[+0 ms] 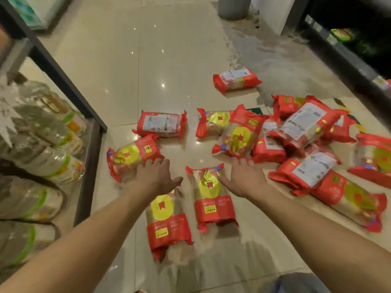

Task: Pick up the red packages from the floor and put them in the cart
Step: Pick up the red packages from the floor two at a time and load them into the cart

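Several red packages with yellow round labels lie scattered on the beige tiled floor. Both my arms reach down over them. My left hand (155, 176) is spread open, its fingertips at the edge of one red package (131, 156) on the left. My right hand (243, 177) is open too, hovering between a near package (210, 197) and a package (238, 134) leaning on the heap. Another package (167, 223) lies under my left wrist. A pile of red packages (304, 132) covers the floor to the right. No cart is in view.
A dark-framed shelf (88, 157) stocked with clear bagged goods (42, 149) stands at the left. Another dark shelf (347, 60) runs along the right. A grey ribbed bin (233, 7) stands at the far end of the aisle. One lone package (237, 80) lies farther off.
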Tool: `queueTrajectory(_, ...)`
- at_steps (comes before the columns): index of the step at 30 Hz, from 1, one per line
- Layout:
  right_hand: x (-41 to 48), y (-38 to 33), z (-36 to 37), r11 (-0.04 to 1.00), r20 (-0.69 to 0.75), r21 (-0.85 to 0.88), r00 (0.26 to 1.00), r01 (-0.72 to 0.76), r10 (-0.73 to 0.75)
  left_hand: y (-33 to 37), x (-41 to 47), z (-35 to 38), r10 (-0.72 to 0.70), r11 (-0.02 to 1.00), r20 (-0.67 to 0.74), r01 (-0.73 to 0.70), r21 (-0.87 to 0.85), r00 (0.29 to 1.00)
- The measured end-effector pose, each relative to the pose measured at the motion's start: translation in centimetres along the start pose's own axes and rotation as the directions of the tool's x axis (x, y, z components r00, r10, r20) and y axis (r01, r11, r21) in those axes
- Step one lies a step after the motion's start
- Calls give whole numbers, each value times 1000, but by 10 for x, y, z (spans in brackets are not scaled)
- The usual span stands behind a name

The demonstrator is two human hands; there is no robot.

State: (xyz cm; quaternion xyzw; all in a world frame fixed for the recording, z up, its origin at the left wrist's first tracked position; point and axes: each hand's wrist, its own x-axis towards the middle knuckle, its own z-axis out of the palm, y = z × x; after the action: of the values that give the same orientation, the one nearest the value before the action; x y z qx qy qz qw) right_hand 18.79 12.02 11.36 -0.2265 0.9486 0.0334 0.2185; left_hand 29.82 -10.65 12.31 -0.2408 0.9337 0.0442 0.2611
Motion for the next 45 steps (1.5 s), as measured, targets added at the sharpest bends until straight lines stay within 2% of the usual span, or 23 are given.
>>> queueTrajectory(9, 64, -3, 117, 998, -20, 49, 999, 38, -37, 5, 48, 92, -12, 1000, -73, 12, -8, 997)
queueTrajectory(13, 83, -1, 152, 975, 1, 219, 999, -39, 39, -1, 62, 112, -37, 999, -75, 36, -9, 996)
queueTrajectory(17, 107, 0, 182, 877, 90, 437, 980, -199, 177, -6, 77, 126, -70, 996, -116, 63, -61, 991)
queueTrajectory(20, 123, -3, 207, 793, 154, 545, 962, -274, 227, -14, 87, 141, -106, 987, -105, 92, -130, 989)
queueTrajectory(25, 125, -8, 226, 714, 154, 628, 949, -308, 274, -27, 90, 155, -138, 979, -77, 124, -162, 987)
queueTrajectory(29, 124, -9, 227, 590, 145, 744, 937, -315, 318, -37, 93, 163, -185, 956, -72, 163, -243, 980)
queueTrajectory(32, 125, -9, 228, 586, 112, 761, 945, -280, 307, -46, 92, 175, -252, 916, -41, 225, -334, 967)
queueTrajectory(35, 126, -10, 222, 603, 76, 755, 947, -258, 311, -58, 86, 200, -352, 836, 61, 343, -428, 934)
queueTrajectory(38, 126, -12, 220, 613, 74, 751, 953, -246, 293, -64, 77, 232, -426, 689, 195, 456, -562, 884)
queueTrajectory(42, 121, -18, 220, 590, 79, 775, 961, -227, 265, -66, 77, 266, -461, 408, 354, 548, -730, 814)
queueTrajectory(45, 117, -21, 220, 580, 81, 785, 964, -218, 253, -60, 72, 264, -386, 142, 465, 549, -823, 797)
